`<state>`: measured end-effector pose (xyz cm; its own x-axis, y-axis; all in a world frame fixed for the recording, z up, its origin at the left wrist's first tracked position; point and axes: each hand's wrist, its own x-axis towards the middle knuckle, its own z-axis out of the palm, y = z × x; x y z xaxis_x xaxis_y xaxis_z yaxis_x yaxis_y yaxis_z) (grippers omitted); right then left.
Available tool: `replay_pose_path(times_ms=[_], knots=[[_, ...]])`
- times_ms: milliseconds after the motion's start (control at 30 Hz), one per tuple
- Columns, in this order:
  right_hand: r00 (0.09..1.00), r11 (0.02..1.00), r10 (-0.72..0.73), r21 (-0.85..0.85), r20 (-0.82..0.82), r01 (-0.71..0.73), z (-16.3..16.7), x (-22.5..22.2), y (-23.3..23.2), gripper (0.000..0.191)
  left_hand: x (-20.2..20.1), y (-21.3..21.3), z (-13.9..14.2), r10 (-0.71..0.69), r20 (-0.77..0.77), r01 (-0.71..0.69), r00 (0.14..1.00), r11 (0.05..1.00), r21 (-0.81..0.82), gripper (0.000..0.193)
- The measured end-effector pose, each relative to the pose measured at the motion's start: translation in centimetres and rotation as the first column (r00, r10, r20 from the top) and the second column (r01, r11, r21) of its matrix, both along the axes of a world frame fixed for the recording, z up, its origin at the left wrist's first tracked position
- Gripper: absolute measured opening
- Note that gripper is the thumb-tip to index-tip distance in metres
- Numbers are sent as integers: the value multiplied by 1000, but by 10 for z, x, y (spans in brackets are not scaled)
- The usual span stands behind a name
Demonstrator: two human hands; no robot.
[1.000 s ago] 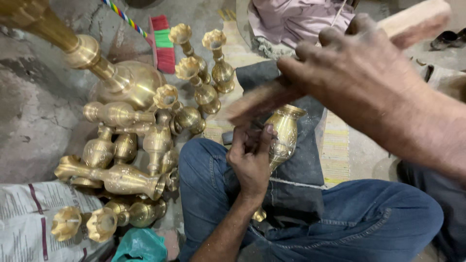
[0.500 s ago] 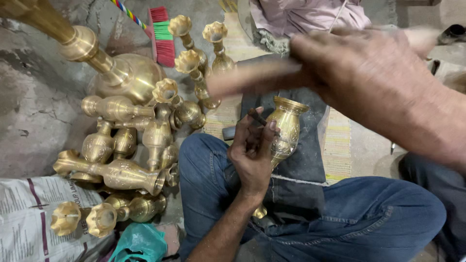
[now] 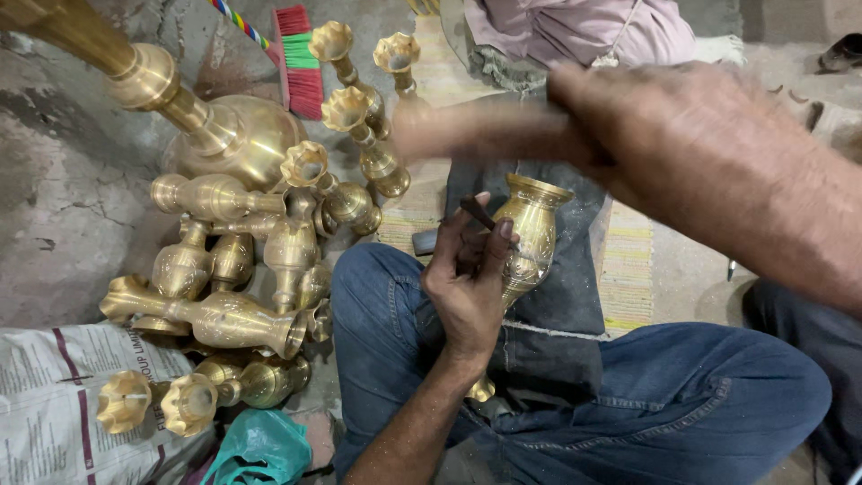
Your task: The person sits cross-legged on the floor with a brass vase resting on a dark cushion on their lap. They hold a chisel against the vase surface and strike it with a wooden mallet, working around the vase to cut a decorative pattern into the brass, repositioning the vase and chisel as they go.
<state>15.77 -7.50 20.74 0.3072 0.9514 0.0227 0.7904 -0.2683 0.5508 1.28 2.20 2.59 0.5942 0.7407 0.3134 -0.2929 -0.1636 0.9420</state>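
A brass vase (image 3: 530, 233) lies tilted across my lap on a dark cloth (image 3: 561, 296). My left hand (image 3: 467, 278) presses against its side and pinches a small dark chisel (image 3: 479, 213) against the metal. My right hand (image 3: 709, 153) is raised above it, gripping a wooden mallet (image 3: 467, 130) that is blurred with motion, its head over the chisel.
A heap of brass vases (image 3: 242, 269) lies at my left on the concrete floor, with a large brass pot (image 3: 238, 135) behind. Newspaper (image 3: 54, 395) and a teal bag (image 3: 260, 445) sit lower left. A red-green brush (image 3: 301, 58) and another person's pink cloth (image 3: 575, 27) are beyond.
My right hand has swung the wooden mallet leftward and down toward the chisel. The left hand and the vase have stayed in place.
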Motion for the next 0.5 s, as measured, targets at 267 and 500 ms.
replay_pose_path(times_ms=[267, 500], knots=[[994, 993, 14, 115, -107, -2, -3, 4, -5, 37, -2, 0, 1, 3, -17, -2, 1000, 1000, 18, 42], [1000, 994, 8, 114, -11, -7, -6, 3, -5, 39, -2, 1, 1, -12, 13, 12, 1000, 999, 45, 40]])
